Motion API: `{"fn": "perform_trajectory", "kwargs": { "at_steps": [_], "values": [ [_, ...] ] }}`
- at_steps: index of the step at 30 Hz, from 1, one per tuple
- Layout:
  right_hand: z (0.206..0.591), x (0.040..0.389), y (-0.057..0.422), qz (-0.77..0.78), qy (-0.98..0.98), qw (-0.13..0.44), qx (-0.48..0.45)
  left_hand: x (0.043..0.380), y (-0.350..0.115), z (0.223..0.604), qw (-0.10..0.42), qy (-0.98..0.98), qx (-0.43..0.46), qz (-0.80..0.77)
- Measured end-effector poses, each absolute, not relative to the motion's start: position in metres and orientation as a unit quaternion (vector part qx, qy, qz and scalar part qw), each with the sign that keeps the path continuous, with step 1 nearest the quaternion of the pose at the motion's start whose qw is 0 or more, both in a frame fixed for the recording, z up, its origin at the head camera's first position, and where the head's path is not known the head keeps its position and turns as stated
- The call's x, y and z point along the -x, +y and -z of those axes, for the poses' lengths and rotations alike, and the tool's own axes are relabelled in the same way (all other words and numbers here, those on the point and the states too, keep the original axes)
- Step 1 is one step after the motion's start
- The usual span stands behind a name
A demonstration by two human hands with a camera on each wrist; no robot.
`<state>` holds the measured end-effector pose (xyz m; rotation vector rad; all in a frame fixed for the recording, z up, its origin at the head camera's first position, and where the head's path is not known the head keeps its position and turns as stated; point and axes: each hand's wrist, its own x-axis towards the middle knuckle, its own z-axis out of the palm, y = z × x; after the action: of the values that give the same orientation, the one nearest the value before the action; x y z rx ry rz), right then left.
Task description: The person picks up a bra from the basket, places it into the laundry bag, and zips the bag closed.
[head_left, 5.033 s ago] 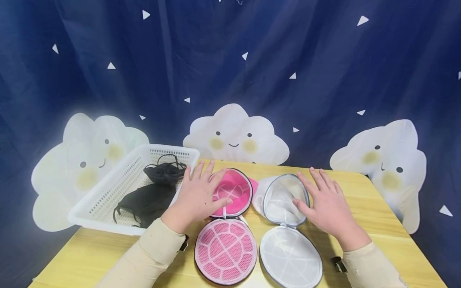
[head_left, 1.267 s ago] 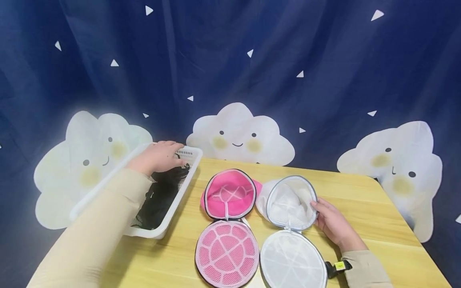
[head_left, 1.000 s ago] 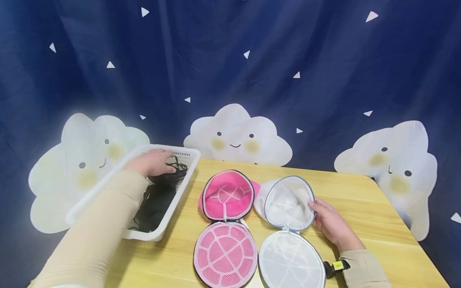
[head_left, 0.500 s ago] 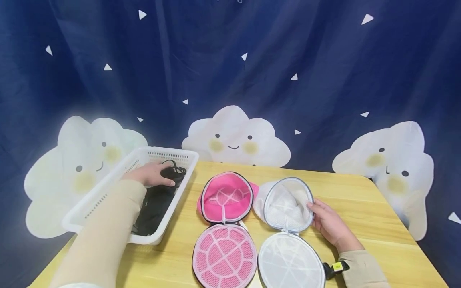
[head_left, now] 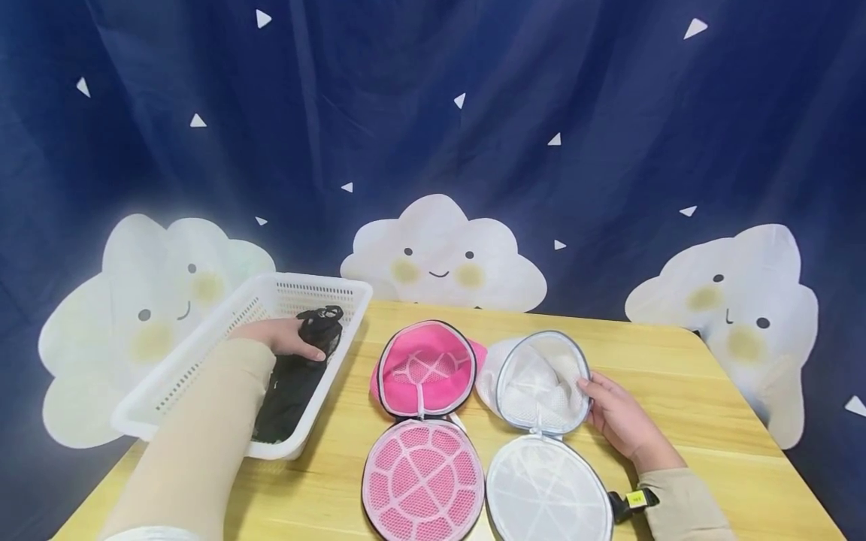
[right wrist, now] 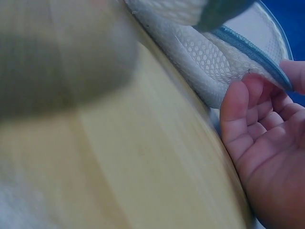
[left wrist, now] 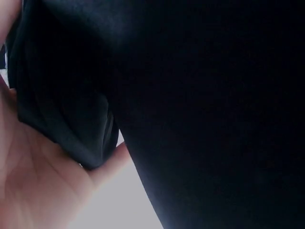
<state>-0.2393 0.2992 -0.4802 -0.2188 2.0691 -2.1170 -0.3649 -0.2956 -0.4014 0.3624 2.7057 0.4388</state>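
Observation:
My left hand point(head_left: 287, 336) reaches into the white plastic basket point(head_left: 138, 409) and grips a bunched black garment with thin straps point(head_left: 322, 329). In the left wrist view, dark folded cloth point(left wrist: 66, 109) lies against the palm; most fingers are hidden. Another black garment point(head_left: 287, 394) lies below that hand. My right hand point(head_left: 619, 415) pinches the rim of a white mesh laundry bag point(head_left: 541, 383), its lid point(head_left: 549, 488) unzipped and laid flat toward me. In the right wrist view, thumb and curled fingers point(right wrist: 236, 107) hold the zipper edge.
A pink mesh laundry bag point(head_left: 426, 368) stands unzipped between basket and white bag, its round lid point(head_left: 423, 481) flat in front. All rest on a yellow wood-grain table point(head_left: 683, 391). A dark blue curtain point(head_left: 406, 113) with cloud faces hangs behind.
My left hand moved from above the pink bag into the basket, sank lower and gathered the strappy black garment. My right hand went from above the white bag to its rim, and stays there.

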Motion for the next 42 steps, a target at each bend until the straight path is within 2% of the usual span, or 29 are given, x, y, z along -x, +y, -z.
{"fn": "perform_trajectory", "kwargs": {
  "at_steps": [11, 27, 42],
  "values": [
    [0.476, 0.241, 0.304, 0.708, 0.694, 0.091, 0.093, 0.367, -0.291, 0.411, 0.185, 0.971, -0.089, -0.121],
    [0.479, 0.244, 0.305, 0.709, 0.691, 0.093, 0.104, 0.368, -0.294, 0.408, 0.117, 0.981, -0.102, -0.112],
    [0.482, 0.243, 0.302, 0.711, 0.69, 0.093, 0.094, 0.373, -0.311, 0.403, -0.011, 0.974, -0.089, -0.21]
  ]
}}
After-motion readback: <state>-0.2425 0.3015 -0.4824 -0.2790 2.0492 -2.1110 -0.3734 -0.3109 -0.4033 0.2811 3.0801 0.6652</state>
